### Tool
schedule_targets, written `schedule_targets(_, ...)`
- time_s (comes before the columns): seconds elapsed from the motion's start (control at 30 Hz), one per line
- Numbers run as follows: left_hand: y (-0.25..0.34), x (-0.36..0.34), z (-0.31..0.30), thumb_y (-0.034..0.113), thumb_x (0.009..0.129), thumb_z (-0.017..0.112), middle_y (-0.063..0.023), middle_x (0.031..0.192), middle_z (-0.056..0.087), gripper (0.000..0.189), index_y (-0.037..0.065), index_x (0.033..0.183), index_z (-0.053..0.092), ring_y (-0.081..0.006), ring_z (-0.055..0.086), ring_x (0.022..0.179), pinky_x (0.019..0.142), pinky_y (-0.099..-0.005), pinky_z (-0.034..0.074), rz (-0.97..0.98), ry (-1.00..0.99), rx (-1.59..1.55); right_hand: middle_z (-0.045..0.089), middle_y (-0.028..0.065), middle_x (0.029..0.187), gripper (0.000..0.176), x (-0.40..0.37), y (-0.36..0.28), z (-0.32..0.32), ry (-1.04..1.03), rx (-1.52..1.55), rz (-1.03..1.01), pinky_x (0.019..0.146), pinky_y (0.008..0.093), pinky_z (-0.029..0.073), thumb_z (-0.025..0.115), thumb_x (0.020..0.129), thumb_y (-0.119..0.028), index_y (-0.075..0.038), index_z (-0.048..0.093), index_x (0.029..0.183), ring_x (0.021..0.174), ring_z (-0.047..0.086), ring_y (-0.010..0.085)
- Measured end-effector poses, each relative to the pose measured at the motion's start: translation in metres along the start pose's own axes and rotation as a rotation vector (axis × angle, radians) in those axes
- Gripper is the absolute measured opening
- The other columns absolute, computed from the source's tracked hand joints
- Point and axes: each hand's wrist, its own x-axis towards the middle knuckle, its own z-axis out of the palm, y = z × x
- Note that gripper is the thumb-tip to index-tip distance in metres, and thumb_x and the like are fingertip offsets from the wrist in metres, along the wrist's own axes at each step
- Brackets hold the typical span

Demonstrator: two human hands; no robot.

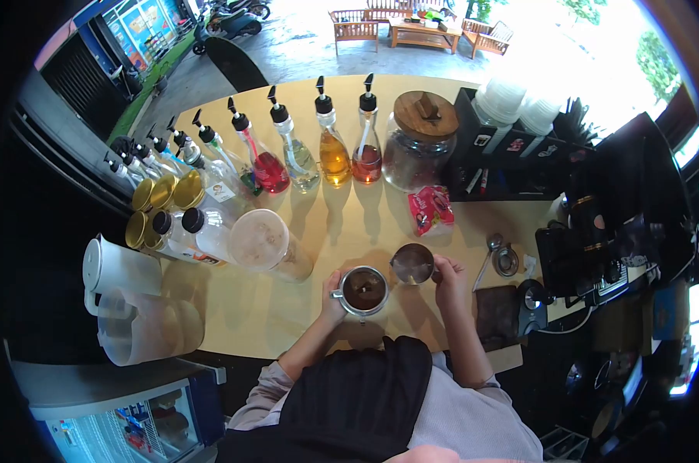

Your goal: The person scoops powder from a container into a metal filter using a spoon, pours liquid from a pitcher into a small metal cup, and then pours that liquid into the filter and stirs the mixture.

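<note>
Holding a round mug (365, 290) of dark contents, the left hand (332, 302) is closed at its left side, by the handle, in the lower middle of the frame. Just right of the mug and a little higher, a small metal jug (412, 265) sits to the left of the right hand (450, 279), whose fingers are narrowed around its handle side. Mug and jug are apart, with a slim gap between them; whether either touches the counter (349, 220) I cannot tell.

Upper left of the mug stands a tall clear container (260, 241) with a pale lid. Above the jug lies a pink packet (430, 208), near the foot of a glass jar (416, 158) with a wooden lid. Pump bottles (335, 154) curve from the upper left to the upper middle. Right of the right hand lie a long spoon (493, 244), a strainer (506, 261) and, lower, a dark cloth (497, 312).
</note>
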Motion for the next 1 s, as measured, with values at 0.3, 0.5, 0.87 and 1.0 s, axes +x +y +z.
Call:
schedule_targets(0.3,0.001,-0.002,0.003,0.033,0.100,0.033,-0.0133,0.100,0.065,0.047,-0.005,0.108,0.059,-0.0194,0.063,0.092,0.084,-0.0329,0.050,0.058,-0.049,-0.041,0.056,-0.0045,0.060,0.018,-0.017,0.022,0.001,0.123,-0.096,0.083,0.047,0.0195,0.029,0.058,0.084,-0.014,-0.005,0.065,0.070,0.050,0.043,0.0022)
schedule_targets(0.5,-0.004,0.002,-0.005,0.031,0.100,0.032,-0.0148,0.103,0.065,0.046,-0.006,0.109,0.059,-0.0213,0.062,0.096,0.087,-0.0348,0.049,-0.029,-0.008,-0.134,0.049,-0.0062,0.057,0.019,-0.012,0.027,-0.012,0.110,-0.094,0.066,0.049,0.0212,0.031,0.058,0.085,-0.013,-0.008,0.061,0.067,0.052,0.042,0.0031)
schedule_targets(0.87,-0.002,0.003,-0.004,0.029,0.100,0.032,-0.0123,0.100,0.065,0.042,-0.003,0.107,0.059,-0.0198,0.062,0.093,0.083,-0.0340,0.051,0.054,-0.030,-0.008,0.057,0.0158,0.092,0.016,0.002,-0.023,-0.085,0.578,-1.400,-0.491,0.073,0.0440,0.048,0.063,0.080,-0.014,-0.002,0.058,0.089,0.086,0.057,0.0348)
schedule_targets(1.0,-0.002,0.003,0.000,0.028,0.100,0.031,-0.0121,0.098,0.065,0.042,-0.002,0.105,0.060,-0.0193,0.063,0.090,0.081,-0.0337,0.052,0.060,-0.037,-0.049,0.057,0.0159,0.094,0.022,0.009,-0.026,-0.100,0.598,-1.562,-0.215,0.075,0.0429,0.050,0.063,0.079,-0.016,-0.001,0.057,0.094,0.088,0.060,0.0345)
